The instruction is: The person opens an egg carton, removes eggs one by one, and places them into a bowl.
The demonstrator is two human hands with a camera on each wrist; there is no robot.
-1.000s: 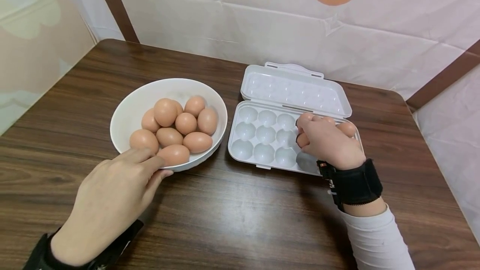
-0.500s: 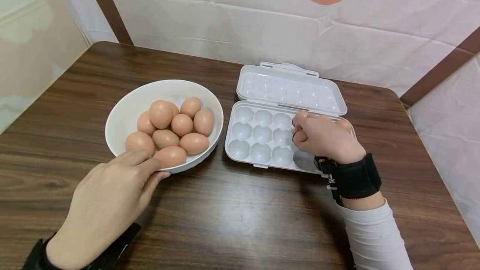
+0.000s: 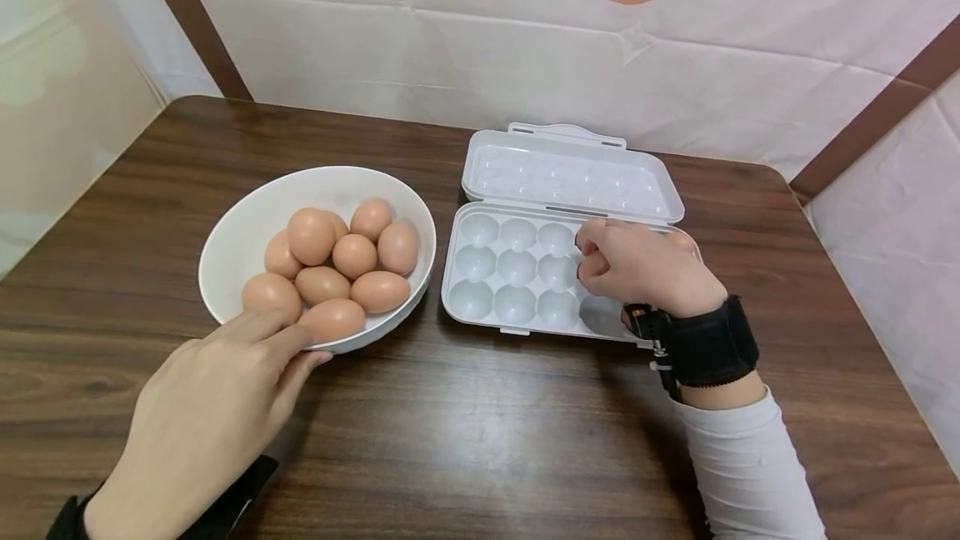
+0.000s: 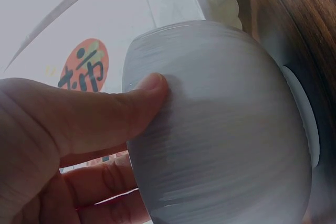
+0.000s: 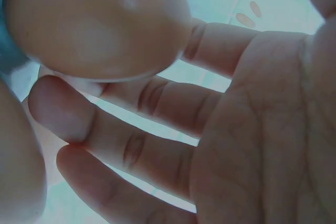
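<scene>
Head view: a brown wooden table carries one white bowl on the left and one white egg box on the right, lid open toward the far side. The left hand grips the bowl's near rim, thumb pressed on the outer wall and fingers curled over the edge, well apart from the box. The right hand hangs over the box's right end, fingers bent round one brown egg. That egg sits at the fingertips, left of the palm, just above the middle row; seen from the right wrist, its long axis runs across the fingers. Ten eggs lie in the bowl. A second egg peeks out beyond the knuckles. Ten empty cups show.
</scene>
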